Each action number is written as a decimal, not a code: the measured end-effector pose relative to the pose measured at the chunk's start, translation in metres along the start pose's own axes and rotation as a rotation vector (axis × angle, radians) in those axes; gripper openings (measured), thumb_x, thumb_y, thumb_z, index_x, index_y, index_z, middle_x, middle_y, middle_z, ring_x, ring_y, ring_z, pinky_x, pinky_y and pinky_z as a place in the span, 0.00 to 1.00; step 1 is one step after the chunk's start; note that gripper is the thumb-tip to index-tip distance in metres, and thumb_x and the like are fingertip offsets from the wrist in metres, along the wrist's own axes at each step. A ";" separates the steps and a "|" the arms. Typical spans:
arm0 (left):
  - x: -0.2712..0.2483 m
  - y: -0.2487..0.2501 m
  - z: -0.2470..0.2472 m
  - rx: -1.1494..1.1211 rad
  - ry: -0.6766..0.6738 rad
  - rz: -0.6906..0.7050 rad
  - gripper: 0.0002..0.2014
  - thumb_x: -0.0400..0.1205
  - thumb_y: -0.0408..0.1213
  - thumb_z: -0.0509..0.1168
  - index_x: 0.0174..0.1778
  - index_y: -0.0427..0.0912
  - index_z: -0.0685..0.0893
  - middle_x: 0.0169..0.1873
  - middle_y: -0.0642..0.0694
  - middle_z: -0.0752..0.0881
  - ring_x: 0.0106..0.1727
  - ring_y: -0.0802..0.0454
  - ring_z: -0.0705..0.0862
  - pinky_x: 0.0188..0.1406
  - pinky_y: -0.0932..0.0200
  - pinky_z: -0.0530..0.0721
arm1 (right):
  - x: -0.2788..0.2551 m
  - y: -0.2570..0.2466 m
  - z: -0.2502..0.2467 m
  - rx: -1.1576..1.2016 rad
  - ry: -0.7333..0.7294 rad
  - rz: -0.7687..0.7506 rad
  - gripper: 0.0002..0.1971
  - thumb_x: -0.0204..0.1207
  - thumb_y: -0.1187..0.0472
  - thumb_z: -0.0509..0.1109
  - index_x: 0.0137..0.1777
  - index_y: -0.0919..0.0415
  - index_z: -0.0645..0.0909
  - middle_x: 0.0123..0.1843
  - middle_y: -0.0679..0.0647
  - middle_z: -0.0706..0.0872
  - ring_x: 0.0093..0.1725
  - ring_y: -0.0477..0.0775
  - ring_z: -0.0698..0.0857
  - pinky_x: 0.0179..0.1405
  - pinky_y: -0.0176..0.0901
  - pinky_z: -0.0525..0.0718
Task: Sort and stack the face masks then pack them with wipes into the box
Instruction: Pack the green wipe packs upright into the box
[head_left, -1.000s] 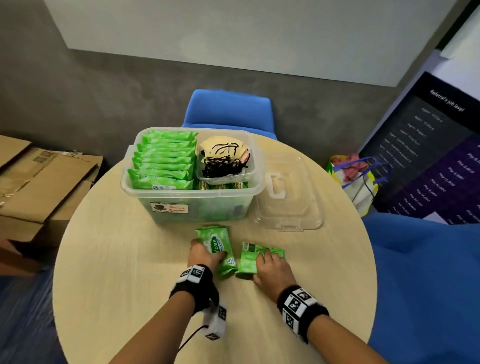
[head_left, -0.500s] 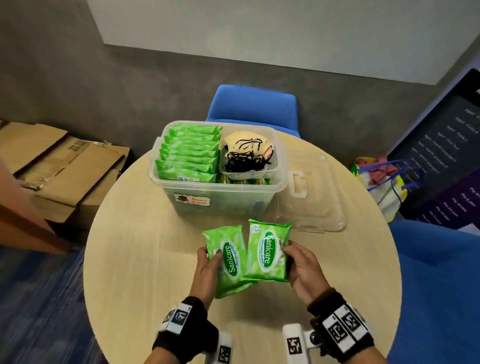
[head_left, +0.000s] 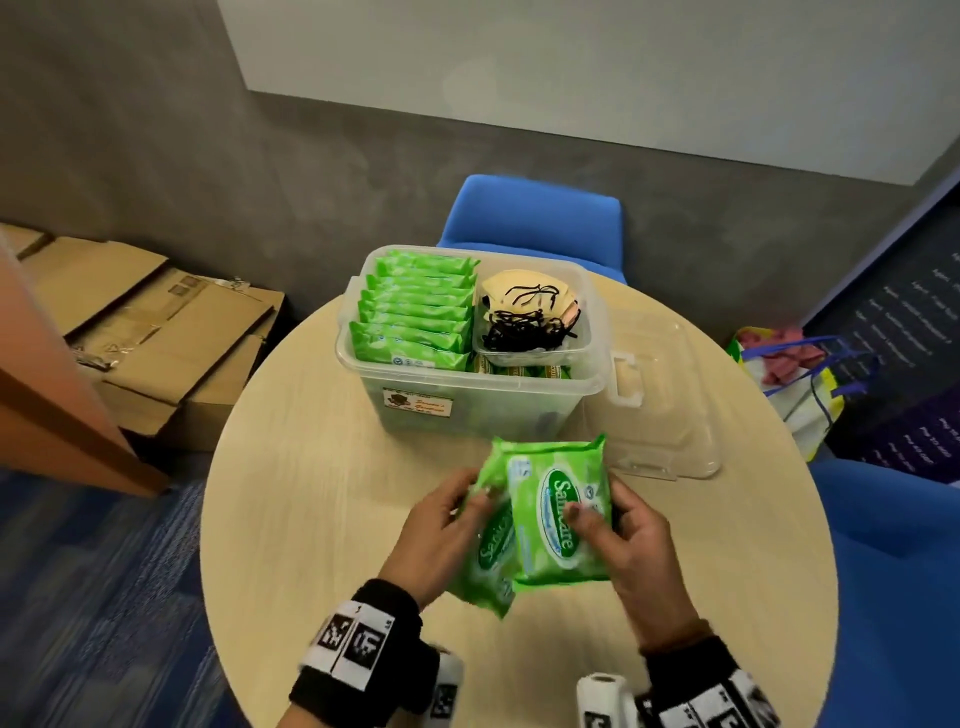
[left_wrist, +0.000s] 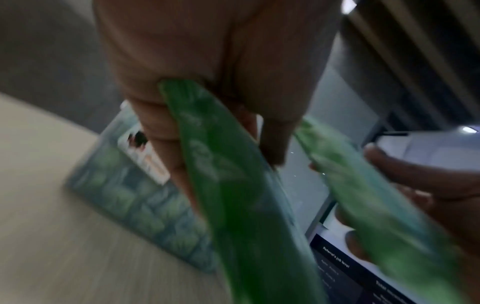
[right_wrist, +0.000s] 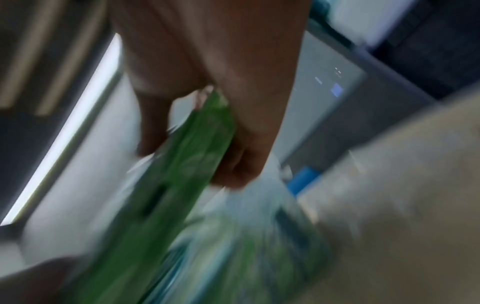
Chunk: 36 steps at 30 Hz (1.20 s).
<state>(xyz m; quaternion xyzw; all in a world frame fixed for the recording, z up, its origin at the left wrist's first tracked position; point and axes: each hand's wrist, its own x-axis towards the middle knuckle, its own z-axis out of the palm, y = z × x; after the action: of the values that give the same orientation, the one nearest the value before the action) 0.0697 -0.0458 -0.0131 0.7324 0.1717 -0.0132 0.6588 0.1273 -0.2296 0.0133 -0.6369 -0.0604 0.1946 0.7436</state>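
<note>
The left hand curls its fingers round the edge of the lower wipes pack, and the right hand pinches the upper pack, thumb on its printed face and fingers behind. The two packs overlap, held above the table just in front of the box. To do this step well, I judge the packs should be squared edge to edge into one bundle, then slid in on edge to match the row of wipes standing in the box's left half; the tub of masks fills the right half, so room is tight and a loose corner could snag the rim. The lid lies open to the right. Half a second ago the packs were side by side, barely overlapping; now the right one has slid across on top of the left, and both hands have drawn closer together.
</note>
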 end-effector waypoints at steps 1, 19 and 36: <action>0.002 0.005 -0.009 0.121 -0.103 0.004 0.09 0.85 0.39 0.64 0.58 0.54 0.86 0.50 0.54 0.90 0.51 0.58 0.88 0.51 0.60 0.87 | 0.000 -0.009 -0.004 -0.109 -0.119 -0.028 0.19 0.65 0.64 0.80 0.57 0.60 0.86 0.50 0.56 0.92 0.49 0.55 0.89 0.47 0.45 0.88; -0.001 0.036 -0.045 -0.376 -0.204 -0.237 0.29 0.77 0.62 0.52 0.57 0.44 0.85 0.52 0.41 0.91 0.51 0.47 0.90 0.52 0.51 0.87 | 0.008 0.007 0.025 -0.368 -0.150 -0.052 0.23 0.63 0.55 0.80 0.59 0.52 0.84 0.66 0.48 0.81 0.60 0.47 0.84 0.56 0.41 0.84; 0.032 0.066 -0.064 0.153 -0.505 0.256 0.24 0.79 0.36 0.73 0.69 0.42 0.74 0.57 0.45 0.87 0.57 0.49 0.87 0.57 0.43 0.86 | 0.030 -0.033 0.045 -0.825 -0.396 -0.132 0.44 0.66 0.47 0.71 0.81 0.36 0.52 0.68 0.40 0.78 0.65 0.40 0.80 0.64 0.44 0.81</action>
<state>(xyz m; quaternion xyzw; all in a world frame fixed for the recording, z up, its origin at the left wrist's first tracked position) 0.1042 0.0193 0.0510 0.7692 -0.0927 -0.1247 0.6198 0.1466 -0.1812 0.0483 -0.8249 -0.3143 0.2244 0.4127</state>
